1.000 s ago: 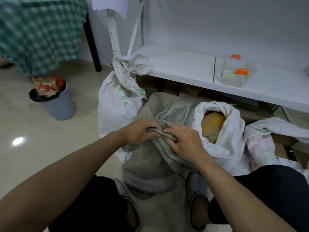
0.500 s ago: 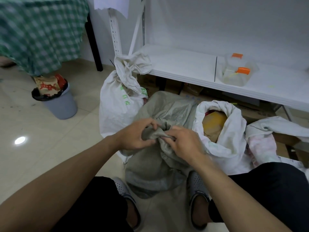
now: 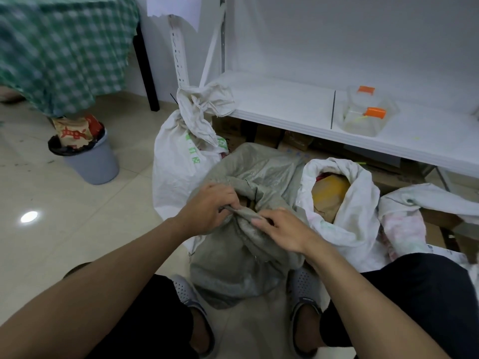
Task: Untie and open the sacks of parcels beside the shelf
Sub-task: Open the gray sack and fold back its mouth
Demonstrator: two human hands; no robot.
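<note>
My hands work the neck of the grey woven sack (image 3: 233, 268), which stands on the floor (image 3: 77, 229) between my feet.
My left hand (image 3: 210, 208) curls its fingers round the twisted strand of cloth; my right hand (image 3: 282, 231) pinches the same fold between thumb and forefinger. The sack stands just before the white shelf (image 3: 285, 104), a knotted white sack (image 3: 181, 161) on its left and an open white sack (image 3: 360, 203) touching its right. Since half a second ago my hands have drawn slightly apart, and the mouth has begun to gape behind them.
</note>
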